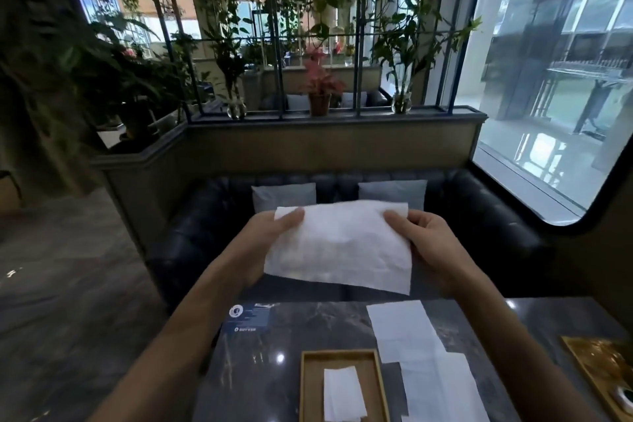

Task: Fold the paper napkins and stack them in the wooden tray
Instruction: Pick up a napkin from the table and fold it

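A white paper napkin [339, 247] is held up in the air above the dark marble table [291, 336], spread out flat. My left hand [270, 236] pinches its upper left corner and my right hand [428, 243] grips its upper right edge. Below, near the frame's bottom, the wooden tray [308, 384] rests on the table with one folded napkin [342, 394] inside it. To the tray's right, two unfolded napkins [404, 329] lie flat on the table, overlapping, the nearer one [442, 387] reaching the bottom edge.
A blue card [248, 319] lies at the table's far left. A golden tray [603, 370] with a small item sits at the right edge. Behind the table is a dark leather sofa [479, 216] with two grey cushions, then a plant-covered partition and a large window.
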Demonstrator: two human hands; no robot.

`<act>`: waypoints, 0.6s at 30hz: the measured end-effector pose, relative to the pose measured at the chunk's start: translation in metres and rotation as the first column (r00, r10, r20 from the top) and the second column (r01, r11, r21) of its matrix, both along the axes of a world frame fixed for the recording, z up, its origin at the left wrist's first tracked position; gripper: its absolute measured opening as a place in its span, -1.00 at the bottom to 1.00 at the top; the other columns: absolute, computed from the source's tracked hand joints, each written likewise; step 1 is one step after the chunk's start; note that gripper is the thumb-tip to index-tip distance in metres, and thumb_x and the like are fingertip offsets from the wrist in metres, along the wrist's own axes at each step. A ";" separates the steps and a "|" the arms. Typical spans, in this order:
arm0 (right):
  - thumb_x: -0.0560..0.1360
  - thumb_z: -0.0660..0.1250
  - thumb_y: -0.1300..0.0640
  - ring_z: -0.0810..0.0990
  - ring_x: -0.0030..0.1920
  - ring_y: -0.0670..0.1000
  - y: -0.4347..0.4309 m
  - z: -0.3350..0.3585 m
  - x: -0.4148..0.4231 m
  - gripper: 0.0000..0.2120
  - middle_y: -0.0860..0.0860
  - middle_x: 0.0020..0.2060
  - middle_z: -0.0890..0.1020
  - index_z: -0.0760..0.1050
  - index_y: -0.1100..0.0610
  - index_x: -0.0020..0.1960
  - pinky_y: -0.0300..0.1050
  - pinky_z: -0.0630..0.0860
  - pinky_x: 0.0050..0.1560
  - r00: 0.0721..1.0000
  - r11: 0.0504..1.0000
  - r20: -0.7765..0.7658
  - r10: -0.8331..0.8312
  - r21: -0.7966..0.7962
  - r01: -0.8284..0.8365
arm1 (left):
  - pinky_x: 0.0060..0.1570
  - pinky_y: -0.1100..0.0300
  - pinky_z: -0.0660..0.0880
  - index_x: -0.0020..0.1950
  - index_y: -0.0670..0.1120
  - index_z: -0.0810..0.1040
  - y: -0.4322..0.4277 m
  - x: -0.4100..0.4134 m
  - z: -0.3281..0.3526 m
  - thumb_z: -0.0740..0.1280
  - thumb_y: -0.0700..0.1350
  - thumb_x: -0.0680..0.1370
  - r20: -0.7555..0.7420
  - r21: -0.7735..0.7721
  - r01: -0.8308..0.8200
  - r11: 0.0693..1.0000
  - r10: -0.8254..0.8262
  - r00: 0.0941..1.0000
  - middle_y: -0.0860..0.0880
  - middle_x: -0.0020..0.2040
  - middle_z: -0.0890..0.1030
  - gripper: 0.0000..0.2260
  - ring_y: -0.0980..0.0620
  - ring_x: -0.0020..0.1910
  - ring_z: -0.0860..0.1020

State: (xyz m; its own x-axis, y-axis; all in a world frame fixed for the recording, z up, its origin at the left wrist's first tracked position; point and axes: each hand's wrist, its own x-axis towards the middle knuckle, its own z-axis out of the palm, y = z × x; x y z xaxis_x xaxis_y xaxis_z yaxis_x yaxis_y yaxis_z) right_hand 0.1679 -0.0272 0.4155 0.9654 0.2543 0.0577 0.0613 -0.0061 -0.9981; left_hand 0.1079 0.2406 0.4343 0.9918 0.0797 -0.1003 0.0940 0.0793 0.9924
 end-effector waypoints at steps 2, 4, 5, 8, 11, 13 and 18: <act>0.54 0.43 -0.10 0.74 0.00 0.20 -0.014 0.006 0.015 -0.75 0.12 -0.07 0.78 0.74 0.06 0.01 0.15 0.64 0.07 1.000 1.000 0.017 0.001 -0.028 -0.001 | -0.07 0.02 0.65 0.21 -0.25 0.63 -0.005 0.011 0.008 0.32 -0.06 0.63 0.027 0.015 -0.011 1.000 0.011 1.000 -0.23 0.08 0.71 -0.70 -0.19 0.02 0.70; 0.56 0.42 -0.06 0.71 0.03 0.27 -0.026 0.016 0.029 -0.74 0.21 -0.01 0.76 0.73 0.12 0.04 0.25 0.60 0.13 1.000 0.999 0.017 0.024 -0.027 -0.023 | -0.14 0.08 0.65 0.17 -0.26 0.64 -0.011 0.023 0.014 0.29 -0.03 0.64 0.016 -0.024 0.003 1.000 -0.003 1.000 -0.23 0.10 0.71 -0.68 -0.15 0.01 0.70; 0.57 0.41 -0.04 0.70 -0.01 0.27 -0.031 0.021 0.036 -0.73 0.25 0.00 0.74 0.73 0.15 0.04 0.25 0.59 0.09 0.999 0.999 0.015 0.038 -0.037 -0.038 | -0.14 0.10 0.64 0.15 -0.28 0.64 -0.014 0.029 0.017 0.28 0.01 0.64 -0.006 -0.038 0.003 0.999 -0.003 1.000 -0.22 0.11 0.70 -0.64 -0.15 0.00 0.69; 0.58 0.40 -0.02 0.64 -0.09 0.17 -0.043 0.038 0.054 -0.75 0.33 0.00 0.71 0.72 0.15 0.05 0.11 0.54 -0.03 0.996 0.993 0.027 0.080 -0.090 -0.077 | -0.11 0.11 0.61 0.12 -0.30 0.64 -0.024 0.048 0.022 0.28 0.04 0.64 -0.060 -0.027 0.062 0.998 -0.064 0.996 -0.20 0.12 0.69 -0.60 -0.15 0.02 0.67; 0.57 0.41 0.08 0.64 -0.05 0.17 -0.057 0.048 0.069 -0.81 0.35 0.08 0.69 0.71 0.15 0.09 0.15 0.54 0.04 0.988 0.987 0.061 0.140 -0.088 -0.135 | -0.07 0.07 0.65 0.17 -0.20 0.67 -0.032 0.061 0.022 0.31 -0.07 0.61 -0.049 -0.073 0.106 0.992 -0.109 0.993 -0.23 0.15 0.69 -0.73 -0.12 0.02 0.69; 0.56 0.42 0.13 0.65 -0.04 0.19 -0.065 0.051 0.076 -0.81 0.36 0.11 0.67 0.70 0.16 0.13 0.17 0.54 0.06 0.980 0.983 0.082 0.179 -0.053 -0.175 | -0.12 0.06 0.66 0.22 -0.17 0.64 -0.039 0.067 0.018 0.34 -0.12 0.60 0.027 -0.142 0.036 0.989 -0.033 0.999 -0.19 0.14 0.70 -0.76 -0.12 0.00 0.71; 0.58 0.38 0.21 0.73 -0.10 0.07 -0.069 0.056 0.088 -0.79 0.17 0.02 0.75 0.69 0.06 0.17 -0.05 0.68 -0.08 0.972 0.980 0.126 0.200 -0.010 -0.201 | -0.25 0.12 0.64 0.27 -0.03 0.57 -0.050 0.074 0.009 0.36 -0.12 0.60 0.325 -0.068 -0.152 0.986 0.166 0.931 0.03 -0.03 0.74 -0.77 0.00 -0.12 0.72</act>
State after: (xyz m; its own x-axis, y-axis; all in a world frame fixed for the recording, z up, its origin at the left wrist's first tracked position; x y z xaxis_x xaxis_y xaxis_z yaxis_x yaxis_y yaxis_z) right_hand 0.2563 -0.0965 0.4714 0.8798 0.4414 0.1762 0.1858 0.0219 -0.9823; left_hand 0.1823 0.1909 0.4429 0.9446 0.2419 0.2218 -0.2532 0.1075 0.9614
